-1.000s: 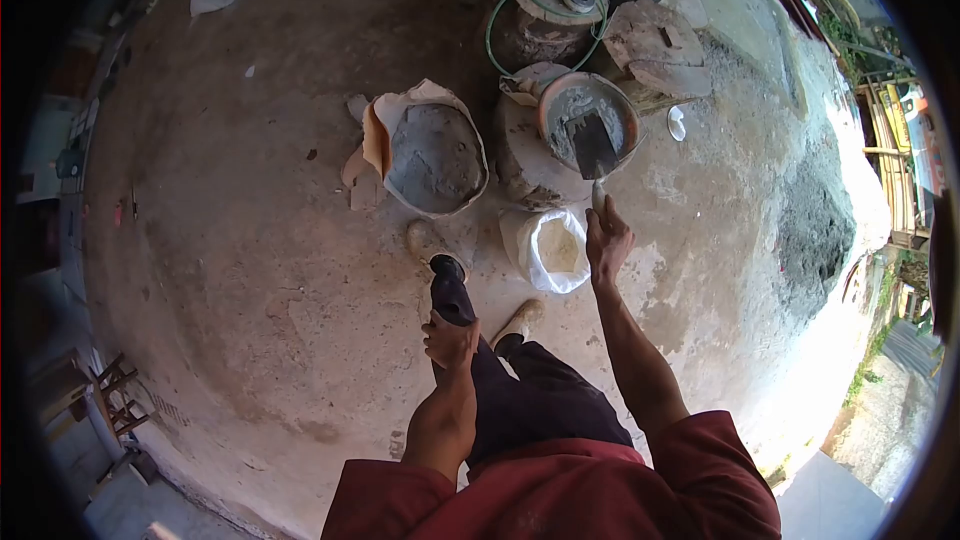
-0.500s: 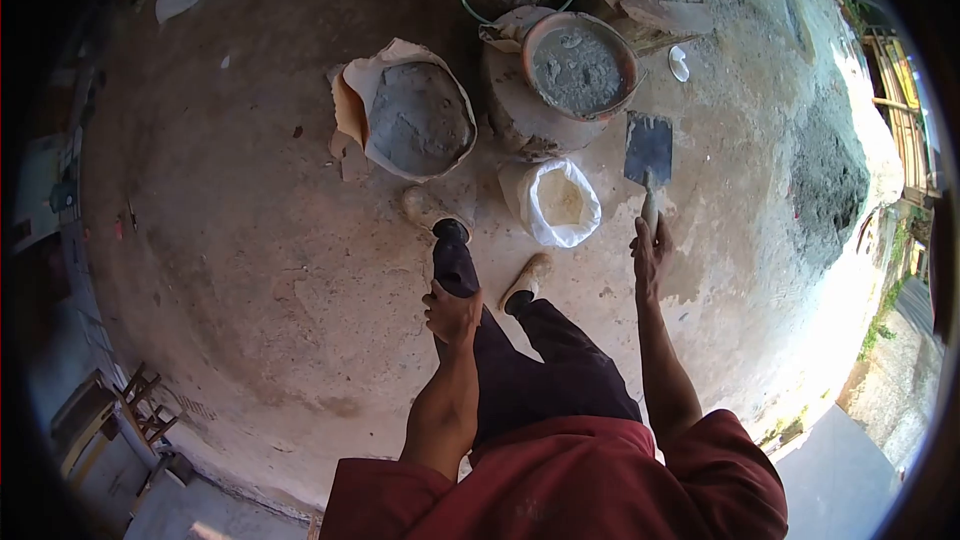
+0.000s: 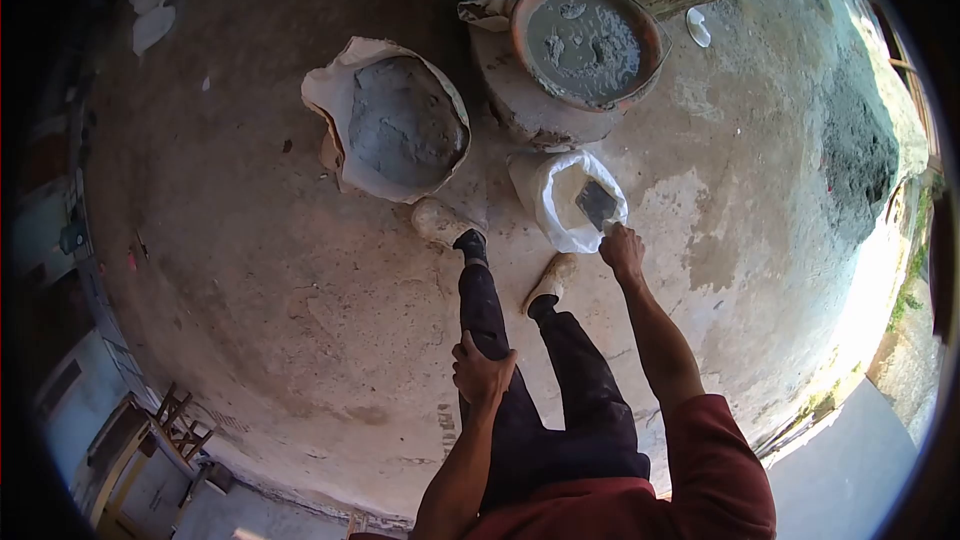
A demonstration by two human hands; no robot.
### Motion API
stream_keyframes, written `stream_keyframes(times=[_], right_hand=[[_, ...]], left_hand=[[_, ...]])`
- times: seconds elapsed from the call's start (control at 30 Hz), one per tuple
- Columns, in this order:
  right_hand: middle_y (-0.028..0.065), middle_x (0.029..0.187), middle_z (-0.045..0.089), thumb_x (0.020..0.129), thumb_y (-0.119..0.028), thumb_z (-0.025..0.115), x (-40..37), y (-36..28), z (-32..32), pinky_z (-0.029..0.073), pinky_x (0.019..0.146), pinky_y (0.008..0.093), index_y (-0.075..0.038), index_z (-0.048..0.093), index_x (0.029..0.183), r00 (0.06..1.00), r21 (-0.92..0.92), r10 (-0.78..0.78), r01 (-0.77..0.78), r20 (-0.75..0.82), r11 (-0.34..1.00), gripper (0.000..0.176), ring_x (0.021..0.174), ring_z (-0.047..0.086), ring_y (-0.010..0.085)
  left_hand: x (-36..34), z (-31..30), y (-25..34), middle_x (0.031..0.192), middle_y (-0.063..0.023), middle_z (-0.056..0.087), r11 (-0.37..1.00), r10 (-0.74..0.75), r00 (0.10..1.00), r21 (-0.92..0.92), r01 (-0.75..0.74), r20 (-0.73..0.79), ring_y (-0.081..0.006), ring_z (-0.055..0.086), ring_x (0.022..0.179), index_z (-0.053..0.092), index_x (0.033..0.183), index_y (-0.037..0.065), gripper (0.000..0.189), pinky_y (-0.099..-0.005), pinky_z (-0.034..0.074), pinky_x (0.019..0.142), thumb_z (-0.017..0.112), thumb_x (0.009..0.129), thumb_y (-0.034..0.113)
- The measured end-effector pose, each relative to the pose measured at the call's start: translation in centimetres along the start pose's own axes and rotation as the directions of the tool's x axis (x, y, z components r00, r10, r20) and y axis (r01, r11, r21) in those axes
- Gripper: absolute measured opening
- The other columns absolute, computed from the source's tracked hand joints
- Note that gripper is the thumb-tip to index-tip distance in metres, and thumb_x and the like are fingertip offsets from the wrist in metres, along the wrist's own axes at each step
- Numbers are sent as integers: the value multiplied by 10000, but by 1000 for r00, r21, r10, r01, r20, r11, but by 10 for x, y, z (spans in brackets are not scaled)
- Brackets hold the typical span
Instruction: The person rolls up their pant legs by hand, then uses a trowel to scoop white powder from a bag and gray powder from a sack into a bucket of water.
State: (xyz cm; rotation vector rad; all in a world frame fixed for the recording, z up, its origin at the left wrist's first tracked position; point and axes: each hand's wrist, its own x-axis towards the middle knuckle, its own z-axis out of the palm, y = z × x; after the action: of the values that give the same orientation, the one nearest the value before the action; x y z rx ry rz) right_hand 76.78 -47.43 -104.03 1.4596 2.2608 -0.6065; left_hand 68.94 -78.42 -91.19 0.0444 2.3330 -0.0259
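Note:
My right hand (image 3: 624,252) is closed round the handle of a trowel (image 3: 596,202), whose dark flat blade is inside the mouth of a white sack (image 3: 550,202) of pale powder. My left hand (image 3: 482,370) rests on my left leg near the knee, with its fingers bent against the dark trousers. Above the white sack, a round clay-coloured basin (image 3: 520,35) holds wet grey mix. To the left stands an open paper bag (image 3: 335,90) filled with grey powder.
The basin sits on a rounded support (image 3: 500,90). A dark grey heap (image 3: 858,145) lies at the right. White scraps (image 3: 153,28) are at the upper left, and a small white piece (image 3: 698,28) lies right of the basin. A wooden chair (image 3: 180,425) stands lower left.
My right hand has brought the trowel left and down, from the open floor into the white sack. The view has shifted, and my left hand stays on my leg.

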Motion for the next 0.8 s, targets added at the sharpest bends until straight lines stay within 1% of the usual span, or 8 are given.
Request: stream_keyframes(times=[0.1,0.23,0.3,0.33,0.4,0.43,0.63,0.8], right_hand=[[250,932,686,769,-131,580,30,-4,20,532,792,521,-15,692,958,989,-53,115,-110,91,993,248,909,669,429],[250,935,693,724,-151,616,56,6,60,536,804,507,-35,714,925,997,74,58,-54,-55,996,252,884,669,439],[255,877,688,718,-176,632,63,19,81,533,795,516,-37,709,932,990,160,-19,41,-137,986,267,837,661,450],[255,877,688,718,-176,632,59,30,89,533,795,516,-37,709,932,992,165,-3,24,-129,986,267,837,661,450],[261,811,670,715,-201,652,55,39,82,530,763,510,-27,701,927,996,387,-67,88,-66,918,278,798,655,448],[261,811,670,715,-201,652,56,35,85,530,763,510,-27,701,927,996,387,-60,79,-62,919,278,798,655,448],[253,807,679,690,-146,669,67,23,99,532,704,405,-12,714,1002,996,468,-68,87,-58,880,342,728,689,374],[238,775,686,674,-143,669,69,23,112,532,686,384,-10,722,988,996,571,-18,66,-90,818,344,699,703,309]], left_hand=[[-5,11,-10,1264,-210,501,999,25,999,32,-26,49,-384,608,1040,399,1401,52,965,-485,523,867,811,650,497],[-5,33,-22,1273,-210,494,992,74,995,96,-81,73,-386,609,1031,400,1404,57,977,-484,524,853,819,642,504],[-6,36,-23,1292,-216,482,992,63,991,101,-75,117,-394,593,1054,393,1410,59,982,-498,510,864,820,641,496],[-8,42,-28,1309,-223,471,989,82,991,117,-95,106,-400,580,1078,388,1414,60,990,-505,499,877,822,639,496],[-4,41,-26,1327,-230,461,984,110,989,132,-122,95,-407,567,1101,382,1419,61,998,-512,489,890,824,636,495],[-5,40,-26,1346,-235,449,984,94,988,143,-111,122,-412,553,1127,377,1423,62,1002,-516,481,904,825,636,491],[2,33,-31,1379,-244,426,977,104,983,172,-130,149,-423,533,1166,365,1432,65,1008,-515,472,920,828,640,481],[5,34,-25,1365,-215,445,968,140,981,190,-164,133,-405,544,1162,369,1427,57,961,-517,474,942,805,655,428]])
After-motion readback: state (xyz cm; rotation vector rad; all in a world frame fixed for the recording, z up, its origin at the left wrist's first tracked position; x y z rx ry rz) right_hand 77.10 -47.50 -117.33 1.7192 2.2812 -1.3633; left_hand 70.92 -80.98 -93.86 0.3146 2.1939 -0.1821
